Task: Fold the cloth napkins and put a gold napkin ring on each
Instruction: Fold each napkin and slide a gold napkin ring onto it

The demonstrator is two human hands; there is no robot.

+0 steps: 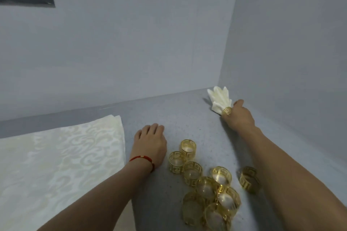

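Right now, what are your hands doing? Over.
Right hand grips ringed napkin at the far corner. Left hand flat on the table, holding nothing. Flat napkins stacked left. Loose rings between the arms, nothing blocking.

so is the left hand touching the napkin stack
Apart. The head view shows a strip of bare counter between the left hand and the napkin stack edge.

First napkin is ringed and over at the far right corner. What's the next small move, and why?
Probably let go with the right hand and bring it back. The folded napkin already wears its gold ring and lies on the counter by the corner. The left hand rests beside the flat napkin stack, so pulling off the top one likely follows.
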